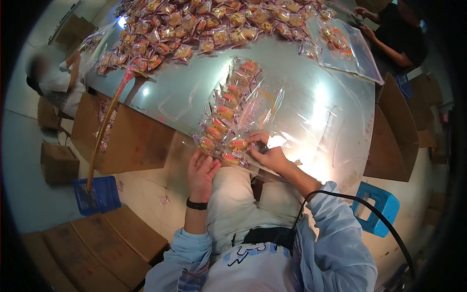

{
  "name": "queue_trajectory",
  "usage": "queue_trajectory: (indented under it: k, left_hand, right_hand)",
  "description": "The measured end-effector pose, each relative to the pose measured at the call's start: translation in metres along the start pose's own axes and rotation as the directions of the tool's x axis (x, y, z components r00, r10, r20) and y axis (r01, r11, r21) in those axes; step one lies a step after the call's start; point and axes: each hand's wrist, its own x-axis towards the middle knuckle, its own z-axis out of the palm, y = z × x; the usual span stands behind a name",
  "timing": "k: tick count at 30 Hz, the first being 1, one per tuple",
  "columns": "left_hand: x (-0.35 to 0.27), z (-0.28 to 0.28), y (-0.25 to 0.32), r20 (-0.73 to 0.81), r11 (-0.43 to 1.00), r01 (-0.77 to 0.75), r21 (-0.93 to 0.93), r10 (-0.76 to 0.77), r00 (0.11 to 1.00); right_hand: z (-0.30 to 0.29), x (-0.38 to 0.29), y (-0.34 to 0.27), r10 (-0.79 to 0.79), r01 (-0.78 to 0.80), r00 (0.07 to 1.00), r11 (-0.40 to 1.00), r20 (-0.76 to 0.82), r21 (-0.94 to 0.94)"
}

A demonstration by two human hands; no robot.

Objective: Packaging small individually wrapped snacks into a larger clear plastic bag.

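A large clear plastic bag (262,109) with printing lies on the metal table (171,95). Along its left side, individually wrapped pastries (224,113) sit in rows. My left hand (201,173) is at the table's near edge, palm up, its fingertips against the bag's lower left corner. At the bag's near end, my right hand (268,151) has thumb and forefinger beside a wrapped pastry (238,144); whether they pinch the pastry or only the film cannot be told.
A heap of wrapped pastries (219,22) covers the far table. Flat printed bags (350,51) lie far right. A long wooden stick (105,124) leans at the left edge. Cardboard boxes (127,138), a blue basket (96,195) and a blue stool (377,210) stand around. Two other people are beside the table.
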Motion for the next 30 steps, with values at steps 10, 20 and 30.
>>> queue_trajectory:
  k: [10,20,30]
  left_hand:
    - [0.059,-0.080,0.093,-0.132,0.912,-0.233,0.337,0.291,0.948]
    - [0.233,0.030,0.184,0.506,-0.159,-0.570,0.806,0.685,0.524]
    - [0.376,0.136,0.160,0.515,-0.476,-0.289,0.831,0.461,0.722]
  right_hand:
    - [-0.035,0.000,-0.025,0.138,-0.134,0.978,0.990,0.157,-0.040]
    - [-0.071,-0.022,-0.014,-0.186,0.171,0.982,0.857,0.017,-0.486]
    - [-0.075,-0.023,-0.006,-0.156,0.094,0.984,0.859,-0.083,-0.504]
